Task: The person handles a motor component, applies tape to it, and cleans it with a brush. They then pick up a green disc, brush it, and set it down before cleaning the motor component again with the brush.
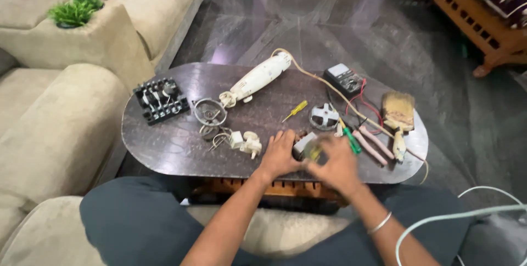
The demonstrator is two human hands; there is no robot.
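My left hand (280, 153) rests on the near edge of the dark oval table (164, 140), fingers against a small grey part (303, 142). My right hand (336, 162) is blurred beside it and closes round a small yellowish tool handle (314, 152). Whether the left hand grips the part is unclear. A white hand blender body (258, 78) with its cord lies further back. Small white parts (247, 143) and wire whisk pieces (217, 134) lie left of my left hand.
Also on the table: a black rack of attachments (160, 100), a round metal guard (209, 111), a yellow screwdriver (295, 110), a round fan part (324, 117), a multimeter (343, 78), pink-handled pliers (372, 144), a green screwdriver (352, 141), a paintbrush (398, 113). Beige sofa (60, 123) at left.
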